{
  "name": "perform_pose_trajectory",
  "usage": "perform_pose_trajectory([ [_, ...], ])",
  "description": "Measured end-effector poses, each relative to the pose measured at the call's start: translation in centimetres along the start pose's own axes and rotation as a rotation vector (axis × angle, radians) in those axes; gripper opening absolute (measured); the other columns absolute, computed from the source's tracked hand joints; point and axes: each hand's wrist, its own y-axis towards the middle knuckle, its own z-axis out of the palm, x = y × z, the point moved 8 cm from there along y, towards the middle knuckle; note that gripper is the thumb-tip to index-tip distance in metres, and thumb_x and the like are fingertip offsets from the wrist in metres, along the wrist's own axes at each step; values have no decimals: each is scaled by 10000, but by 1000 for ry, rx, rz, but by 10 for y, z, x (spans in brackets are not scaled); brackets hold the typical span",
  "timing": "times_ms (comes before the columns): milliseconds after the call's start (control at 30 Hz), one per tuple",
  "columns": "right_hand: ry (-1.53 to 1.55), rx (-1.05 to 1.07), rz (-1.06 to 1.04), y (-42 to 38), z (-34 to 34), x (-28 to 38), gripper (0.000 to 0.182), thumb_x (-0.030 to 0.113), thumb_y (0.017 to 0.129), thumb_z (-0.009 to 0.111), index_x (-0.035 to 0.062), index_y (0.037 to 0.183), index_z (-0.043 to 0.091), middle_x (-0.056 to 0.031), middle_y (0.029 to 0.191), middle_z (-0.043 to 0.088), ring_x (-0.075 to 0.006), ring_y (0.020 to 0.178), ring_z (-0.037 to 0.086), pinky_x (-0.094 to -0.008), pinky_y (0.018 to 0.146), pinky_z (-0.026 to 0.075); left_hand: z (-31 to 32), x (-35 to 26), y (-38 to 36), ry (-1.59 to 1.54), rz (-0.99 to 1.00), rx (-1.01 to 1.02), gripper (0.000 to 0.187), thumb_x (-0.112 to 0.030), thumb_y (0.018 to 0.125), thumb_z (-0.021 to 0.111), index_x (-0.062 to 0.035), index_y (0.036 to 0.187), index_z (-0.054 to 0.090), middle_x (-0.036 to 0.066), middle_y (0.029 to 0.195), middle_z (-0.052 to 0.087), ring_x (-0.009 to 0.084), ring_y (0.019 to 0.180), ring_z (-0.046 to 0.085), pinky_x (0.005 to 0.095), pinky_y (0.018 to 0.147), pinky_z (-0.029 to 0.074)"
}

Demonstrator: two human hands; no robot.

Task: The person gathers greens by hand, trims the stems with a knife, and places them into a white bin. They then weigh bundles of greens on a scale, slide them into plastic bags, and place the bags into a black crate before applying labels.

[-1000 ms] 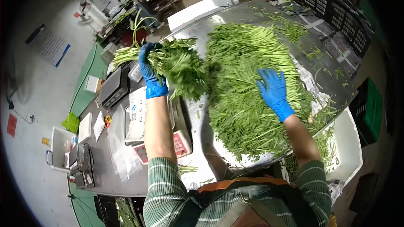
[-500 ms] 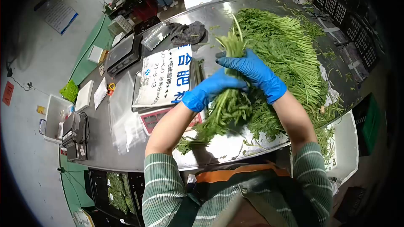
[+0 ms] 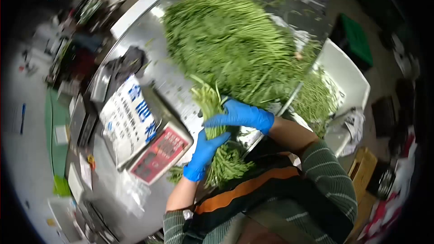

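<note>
A bunch of leafy greens (image 3: 206,99) is gripped in both hands near the table's front edge, pale stem ends pointing away and leaves hanging toward my body. My left hand (image 3: 204,154), in a blue glove, is closed around its lower, leafy part. Just above it, my right hand (image 3: 243,115), also blue-gloved, wraps the stems from the right. Beyond the hands spreads a large pile of the same greens (image 3: 226,45). Left of the bunch stands a scale with a red panel (image 3: 160,153), and a white printed sack (image 3: 127,122) lies over its top.
A white bin (image 3: 350,70) with loose greens (image 3: 316,99) stands at the table's right side. Dark crumpled cloth (image 3: 129,63) and clear plastic bags (image 3: 131,194) lie on the metal table (image 3: 156,36). Farther right is a green crate (image 3: 352,40).
The camera view has turned and shifted right, bringing the white bin further into view. Both hands have drawn the bunch closer to my body, still holding it.
</note>
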Motion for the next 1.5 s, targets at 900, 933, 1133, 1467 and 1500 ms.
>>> perform_pose_trajectory([
  [900, 37, -902, 129, -259, -390, 5, 423, 97, 709, 567, -21, 1095, 442, -125, 862, 562, -161, 689, 568, -307, 624, 492, 315, -8, 150, -737, -724, 692, 194, -193, 816, 536, -27, 914, 560, 42, 782, 586, 144, 703, 580, 255, 672, 482],
  [933, 18, -945, 106, -267, -375, 8, 355, 128, 753, 592, 12, 1069, 480, -97, 876, 563, -175, 699, 570, -314, 646, 485, 322, -3, 156, -672, -724, 654, 182, -191, 819, 524, -30, 899, 556, 33, 766, 578, 136, 672, 570, 252, 645, 479],
  [1133, -823, -1140, -55, -303, -332, 27, 248, 127, 688, 616, 80, 922, 548, -165, 736, 571, -337, 633, 567, -362, 553, 464, 355, 3, 158, -504, -730, 687, 161, -205, 814, 481, -67, 734, 504, 25, 653, 495, 156, 599, 512, 296, 614, 447],
  [1467, -966, -1046, 94, -318, -331, 2, 237, 131, 685, 562, 98, 919, 578, -116, 710, 581, -276, 608, 577, -347, 532, 460, 389, 10, 138, -346, -763, 945, 177, -182, 774, 534, -72, 639, 504, 3, 582, 447, 113, 595, 451, 250, 627, 391],
  [1500, -959, -1125, 285, -348, -336, -43, 257, 155, 694, 558, 99, 945, 579, -126, 725, 588, -284, 633, 585, -354, 559, 469, 384, 12, 141, -196, -863, 878, 193, -204, 762, 561, -58, 638, 536, 14, 597, 488, 135, 642, 473, 243, 692, 382],
])
